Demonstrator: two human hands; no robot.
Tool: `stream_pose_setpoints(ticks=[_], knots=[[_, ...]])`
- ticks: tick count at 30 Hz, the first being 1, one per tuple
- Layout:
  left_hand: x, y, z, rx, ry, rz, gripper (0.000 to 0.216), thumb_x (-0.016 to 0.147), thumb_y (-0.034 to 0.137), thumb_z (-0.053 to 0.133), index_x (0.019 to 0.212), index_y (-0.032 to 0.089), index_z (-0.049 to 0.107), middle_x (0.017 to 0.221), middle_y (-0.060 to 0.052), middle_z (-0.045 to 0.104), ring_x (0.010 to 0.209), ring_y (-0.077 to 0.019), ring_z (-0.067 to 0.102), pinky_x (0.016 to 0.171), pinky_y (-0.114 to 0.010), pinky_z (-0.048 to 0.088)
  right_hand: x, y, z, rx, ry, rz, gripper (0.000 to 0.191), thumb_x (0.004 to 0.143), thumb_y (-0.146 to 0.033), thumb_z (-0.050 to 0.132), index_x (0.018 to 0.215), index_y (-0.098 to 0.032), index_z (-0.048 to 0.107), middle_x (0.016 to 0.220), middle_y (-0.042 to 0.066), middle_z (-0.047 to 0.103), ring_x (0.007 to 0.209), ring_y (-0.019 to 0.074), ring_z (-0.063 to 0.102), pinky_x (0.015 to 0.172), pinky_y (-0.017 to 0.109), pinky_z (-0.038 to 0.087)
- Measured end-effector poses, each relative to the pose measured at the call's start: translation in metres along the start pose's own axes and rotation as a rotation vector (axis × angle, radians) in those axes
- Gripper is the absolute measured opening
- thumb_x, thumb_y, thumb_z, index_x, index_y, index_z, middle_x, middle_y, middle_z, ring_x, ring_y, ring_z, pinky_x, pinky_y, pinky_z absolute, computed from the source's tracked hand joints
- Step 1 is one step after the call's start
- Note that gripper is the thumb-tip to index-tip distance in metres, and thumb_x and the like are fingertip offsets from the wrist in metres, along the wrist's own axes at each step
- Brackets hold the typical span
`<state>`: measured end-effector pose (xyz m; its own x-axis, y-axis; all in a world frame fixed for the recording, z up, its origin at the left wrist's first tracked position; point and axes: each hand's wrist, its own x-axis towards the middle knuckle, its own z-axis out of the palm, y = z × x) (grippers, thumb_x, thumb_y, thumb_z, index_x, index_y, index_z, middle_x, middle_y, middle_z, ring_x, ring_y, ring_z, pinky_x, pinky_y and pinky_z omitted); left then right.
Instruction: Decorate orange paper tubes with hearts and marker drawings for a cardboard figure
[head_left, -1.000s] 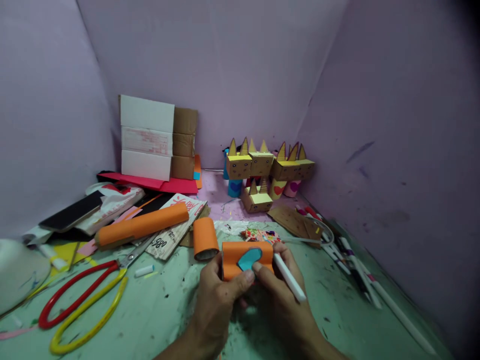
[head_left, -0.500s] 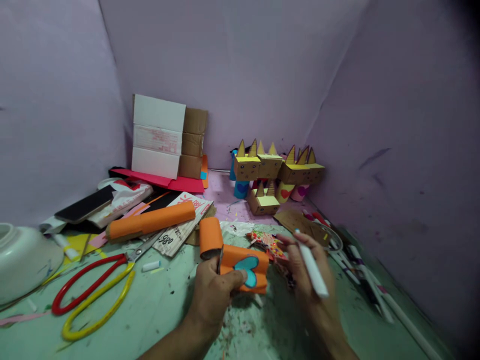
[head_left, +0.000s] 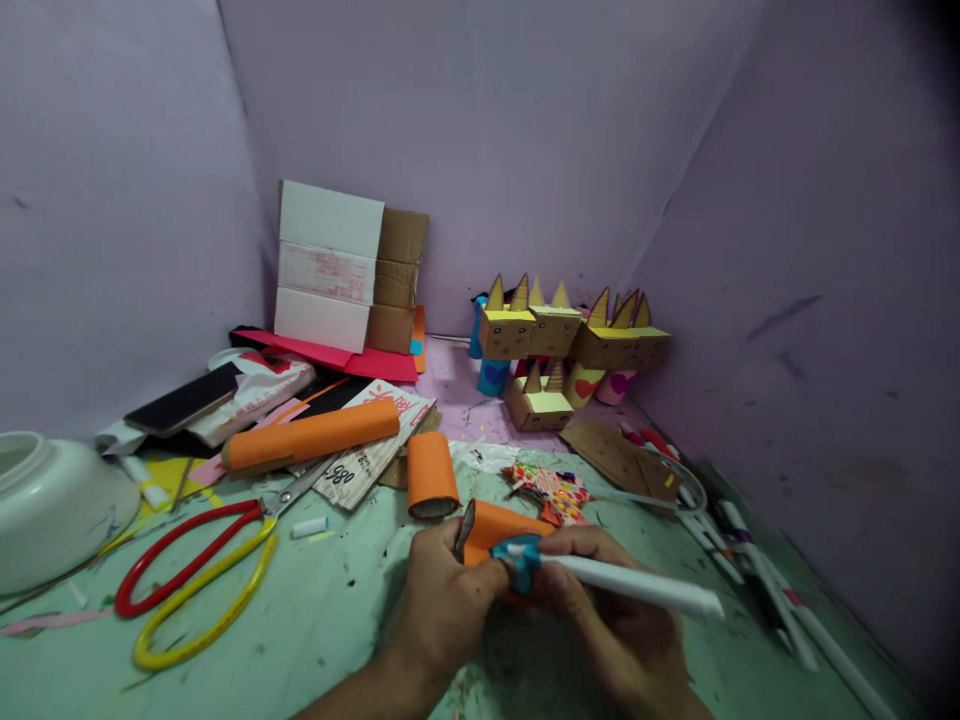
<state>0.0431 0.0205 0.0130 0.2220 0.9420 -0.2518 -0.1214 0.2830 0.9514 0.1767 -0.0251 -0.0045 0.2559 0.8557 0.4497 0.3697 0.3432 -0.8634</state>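
Observation:
My left hand (head_left: 457, 590) is closed around an orange paper-covered tube (head_left: 495, 525), its open end facing left. On the tube's side is a blue paper heart (head_left: 517, 563), partly covered by my fingers. My right hand (head_left: 615, 600) is closed on a white marker (head_left: 645, 585), whose narrow end lies over the heart; the right fingertips touch the heart and tube too. Just behind my left hand, a short orange tube (head_left: 432, 475) stands on the table. Whether the marker's tip touches the paper I cannot tell.
Red-and-yellow-handled scissors (head_left: 225, 560), a marker cap (head_left: 310, 527) and a white bowl (head_left: 56, 510) lie left. A long orange tube (head_left: 315, 438) rests behind them. Horned cardboard figures (head_left: 544, 400) stand at the back. Patterned scraps (head_left: 551, 488) and several markers (head_left: 757, 575) lie right.
My right hand has moved left with the marker onto the heart, and the marker now lies flatter. The held tube has come lower and apart from the short orange tube. The view shifted slightly.

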Motion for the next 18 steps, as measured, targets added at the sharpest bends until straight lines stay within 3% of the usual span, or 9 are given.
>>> stream_pose_setpoints(ticks=[3,6,10,15,18], knots=[[-0.0009,0.0006,0.0004,0.025,0.003,0.014,0.019,0.053,0.016,0.062,0.071,0.013,0.068,0.066,-0.003,0.067,0.063,-0.0177,0.056,0.058,-0.026,0.046,-0.0022,0.0011,0.0023,0.011,-0.004,-0.07,0.016,0.086,-0.037,0.06,0.081,-0.024,0.067,0.064,0.002,0.065,0.053,0.0168,0.059,0.055,0.028,0.051],[-0.0008,-0.0007,0.0002,0.045,0.006,0.029,0.019,0.055,0.017,0.062,0.073,0.014,0.068,0.071,-0.004,0.069,0.066,-0.0189,0.057,0.061,-0.027,0.047,-0.0003,0.0039,0.0026,-0.038,-0.039,-0.212,0.008,0.086,-0.024,0.059,0.089,-0.025,0.066,0.071,0.002,0.068,0.059,0.0168,0.062,0.057,0.027,0.051],[-0.0006,-0.0012,-0.0003,0.056,0.008,0.044,0.016,0.059,0.019,0.062,0.073,0.015,0.069,0.07,-0.003,0.07,0.066,-0.0189,0.057,0.06,-0.027,0.047,0.0046,0.0053,0.0035,-0.096,-0.133,-0.369,0.018,0.083,-0.013,0.057,0.094,-0.026,0.063,0.075,0.001,0.069,0.061,0.016,0.063,0.056,0.025,0.05],[-0.0014,0.0015,0.0005,0.043,0.018,0.034,0.017,0.056,0.017,0.063,0.072,0.015,0.069,0.07,-0.003,0.071,0.065,-0.0192,0.058,0.059,-0.026,0.047,0.0031,0.0063,0.008,-0.071,-0.042,-0.295,0.01,0.087,-0.021,0.055,0.089,-0.025,0.064,0.071,0.003,0.068,0.06,0.0177,0.061,0.056,0.029,0.049],[-0.002,0.0013,0.0011,0.006,0.013,0.025,0.018,0.055,0.016,0.062,0.072,0.015,0.069,0.07,-0.003,0.071,0.066,-0.0205,0.059,0.061,-0.028,0.048,0.0014,0.008,0.0095,-0.061,-0.068,-0.278,0.009,0.087,-0.024,0.057,0.088,-0.025,0.066,0.07,0.002,0.068,0.058,0.0174,0.061,0.055,0.028,0.049]])
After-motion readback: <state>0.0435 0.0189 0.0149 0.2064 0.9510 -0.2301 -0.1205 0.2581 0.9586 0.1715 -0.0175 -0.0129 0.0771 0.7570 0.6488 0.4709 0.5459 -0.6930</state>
